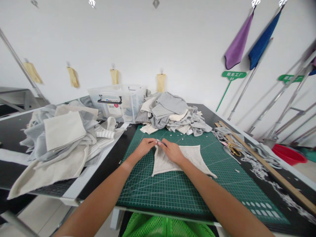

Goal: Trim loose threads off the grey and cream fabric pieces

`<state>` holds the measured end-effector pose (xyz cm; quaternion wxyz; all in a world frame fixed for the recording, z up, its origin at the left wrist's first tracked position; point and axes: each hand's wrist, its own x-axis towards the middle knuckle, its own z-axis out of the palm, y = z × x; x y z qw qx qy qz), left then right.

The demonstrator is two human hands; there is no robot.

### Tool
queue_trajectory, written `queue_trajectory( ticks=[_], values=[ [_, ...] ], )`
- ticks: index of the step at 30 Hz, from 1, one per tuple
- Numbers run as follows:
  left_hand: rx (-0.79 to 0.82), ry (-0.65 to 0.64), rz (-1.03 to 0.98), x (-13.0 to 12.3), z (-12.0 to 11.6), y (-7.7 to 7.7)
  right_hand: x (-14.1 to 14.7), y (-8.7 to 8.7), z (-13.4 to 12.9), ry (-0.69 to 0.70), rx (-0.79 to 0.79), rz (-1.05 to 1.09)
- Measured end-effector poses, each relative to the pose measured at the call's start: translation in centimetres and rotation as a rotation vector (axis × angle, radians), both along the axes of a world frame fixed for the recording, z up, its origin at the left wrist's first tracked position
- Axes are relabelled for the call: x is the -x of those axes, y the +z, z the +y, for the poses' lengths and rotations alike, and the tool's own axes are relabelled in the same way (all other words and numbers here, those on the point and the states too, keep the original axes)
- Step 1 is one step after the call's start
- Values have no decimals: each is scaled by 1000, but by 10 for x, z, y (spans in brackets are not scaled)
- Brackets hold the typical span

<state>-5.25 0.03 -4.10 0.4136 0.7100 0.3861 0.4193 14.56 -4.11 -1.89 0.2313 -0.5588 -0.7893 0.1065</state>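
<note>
A cream knit fabric piece (189,156) lies on the green cutting mat (168,192), its edges curling. At its upper left corner my left hand (146,146) is closed, fingertips pinching the fabric edge. Close against it, my right hand (171,150) is also closed, around a small dark tool with a shiny tip (161,143). The fingers cover most of this tool, so its exact kind does not show. Both hands nearly touch at the fingertips, and the right hand and forearm pass over part of the fabric.
Grey and cream fabric heaps lie at the left (65,131) and behind the mat (170,112), near a clear plastic bin (116,102). Along the right are gold-handled scissors (233,149), fabric strips (261,171) and a long wooden ruler (266,168). A green basket (168,227) sits below the table edge.
</note>
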Motion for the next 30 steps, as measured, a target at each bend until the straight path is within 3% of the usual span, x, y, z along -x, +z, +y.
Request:
queue_trajectory(
  ticks=[30],
  values=[
    [-13,0,2,-3,-3,-1,1,-5,3,-13,-6,84]
  ],
)
